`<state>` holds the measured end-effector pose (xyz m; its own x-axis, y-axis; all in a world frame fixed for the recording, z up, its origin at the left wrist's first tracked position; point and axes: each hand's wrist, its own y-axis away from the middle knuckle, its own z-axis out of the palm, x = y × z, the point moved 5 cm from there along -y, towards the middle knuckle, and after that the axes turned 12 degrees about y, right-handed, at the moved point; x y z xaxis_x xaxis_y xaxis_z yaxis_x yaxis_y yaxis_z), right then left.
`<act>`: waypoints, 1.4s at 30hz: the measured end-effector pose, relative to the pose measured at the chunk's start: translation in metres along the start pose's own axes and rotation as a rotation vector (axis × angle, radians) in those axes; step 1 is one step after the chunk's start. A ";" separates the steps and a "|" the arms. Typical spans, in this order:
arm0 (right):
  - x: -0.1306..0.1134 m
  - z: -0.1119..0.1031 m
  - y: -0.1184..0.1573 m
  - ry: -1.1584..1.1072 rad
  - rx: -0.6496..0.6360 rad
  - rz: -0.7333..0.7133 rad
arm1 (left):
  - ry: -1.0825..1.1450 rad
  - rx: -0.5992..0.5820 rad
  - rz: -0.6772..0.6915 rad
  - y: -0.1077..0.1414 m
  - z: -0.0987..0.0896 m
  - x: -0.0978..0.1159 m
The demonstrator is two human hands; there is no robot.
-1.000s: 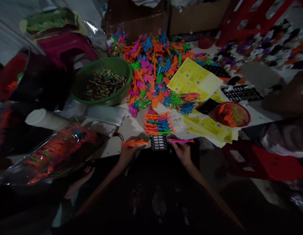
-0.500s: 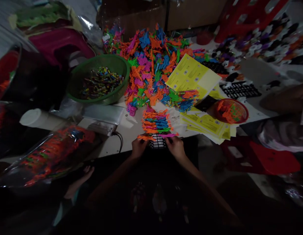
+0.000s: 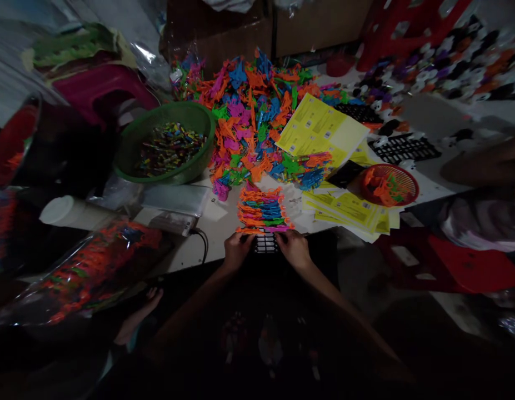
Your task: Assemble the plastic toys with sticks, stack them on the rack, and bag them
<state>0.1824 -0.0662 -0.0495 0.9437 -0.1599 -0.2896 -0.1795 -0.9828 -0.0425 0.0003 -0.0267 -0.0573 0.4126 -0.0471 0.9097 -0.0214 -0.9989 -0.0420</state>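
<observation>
A black grid rack (image 3: 266, 243) lies at the table's front edge, its near rows bare. Rows of orange, blue, green and pink plastic pieces (image 3: 261, 210) cover its far part. My left hand (image 3: 236, 249) is closed at the rack's left side, fingertips at the end of an orange piece (image 3: 249, 230). On the right side my right hand (image 3: 294, 248) pinches at a pink piece (image 3: 278, 228). Both pieces lie against the front of the filled rows. Beyond the rack spreads a large heap of similar colourful pieces (image 3: 240, 122).
A green basket (image 3: 207, 150) of small printed tubes stands left of the heap. Yellow printed sheets (image 3: 319, 125) and a red basket (image 3: 413, 189) lie right. A filled clear bag (image 3: 90, 266) is at the left; another person's hand (image 3: 151, 300) shows below it.
The orange and pink pieces have moved inward and up against the filled rows, and my hands have followed them slightly. The camera view has shifted a little.
</observation>
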 end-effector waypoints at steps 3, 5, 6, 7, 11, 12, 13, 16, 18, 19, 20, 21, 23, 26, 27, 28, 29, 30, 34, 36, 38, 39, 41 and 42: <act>-0.003 -0.001 0.000 0.010 -0.016 -0.012 | -0.002 -0.001 -0.026 -0.002 0.003 0.002; -0.004 -0.002 0.000 0.020 -0.029 -0.014 | 0.009 -0.010 -0.041 -0.003 0.004 0.004; -0.005 -0.003 -0.001 0.026 -0.034 -0.013 | 0.014 -0.017 -0.044 -0.004 0.004 0.006; -0.005 -0.003 -0.001 0.031 -0.036 -0.009 | 0.012 -0.022 -0.044 -0.004 0.004 0.008; -0.005 -0.006 -0.001 0.037 -0.041 -0.005 | -0.063 -0.059 -0.028 -0.005 0.003 0.013; -0.004 -0.006 -0.001 0.036 -0.045 -0.004 | -0.093 -0.067 -0.011 -0.005 0.002 0.014; -0.004 -0.005 -0.002 0.033 -0.048 -0.005 | -0.122 -0.076 0.010 -0.005 0.002 0.014; -0.002 -0.001 -0.002 0.018 -0.043 -0.001 | -0.176 -0.096 0.101 -0.007 0.002 0.015; -0.001 0.004 -0.003 0.010 -0.044 0.004 | -0.182 -0.113 0.151 -0.008 0.004 0.014; 0.000 0.006 -0.004 0.008 -0.049 0.005 | -0.184 -0.119 0.163 -0.009 0.005 0.012; 0.000 0.009 -0.004 0.007 -0.053 0.003 | -0.187 -0.121 0.159 -0.009 0.006 0.011; 0.000 0.011 -0.005 0.007 -0.058 -0.003 | -0.194 -0.120 0.141 -0.010 0.007 0.008; 0.000 0.016 -0.007 0.005 -0.064 -0.020 | -0.211 -0.111 0.097 -0.012 0.009 0.004; -0.003 0.021 -0.008 0.003 -0.063 -0.029 | -0.219 -0.092 0.073 -0.012 0.013 0.000; -0.004 0.021 -0.007 0.002 -0.062 -0.022 | -0.213 -0.091 0.084 -0.012 0.014 0.000; -0.005 0.021 -0.007 -0.001 -0.059 -0.014 | -0.205 -0.091 0.097 -0.011 0.014 0.000; -0.005 0.020 -0.006 -0.009 -0.054 -0.007 | -0.193 -0.095 0.110 -0.010 0.014 0.001; -0.004 0.018 -0.006 -0.027 -0.051 -0.010 | -0.176 -0.110 0.124 -0.009 0.013 0.001; 0.014 -0.001 -0.016 -0.198 -0.130 -0.178 | -0.067 -0.295 0.158 -0.012 -0.001 -0.001; 0.035 -0.021 -0.032 -0.217 -0.122 -0.157 | -0.042 -0.314 0.149 -0.028 -0.015 -0.003; 0.059 -0.046 -0.056 -0.145 0.007 0.012 | -0.036 -0.204 0.131 -0.056 -0.030 -0.002; 0.067 -0.058 -0.068 -0.096 0.087 0.097 | -0.017 -0.142 0.124 -0.071 -0.034 0.001; 0.067 -0.070 -0.096 0.005 0.189 0.163 | 0.056 -0.079 0.104 -0.101 -0.031 0.012; 0.060 -0.071 -0.110 0.066 0.198 0.148 | 0.097 -0.071 0.106 -0.113 -0.025 0.019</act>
<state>0.2782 0.0255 0.0059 0.9180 -0.3127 -0.2440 -0.3619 -0.9121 -0.1927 -0.0126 0.0855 -0.0250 0.3146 -0.1486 0.9375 -0.1259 -0.9855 -0.1139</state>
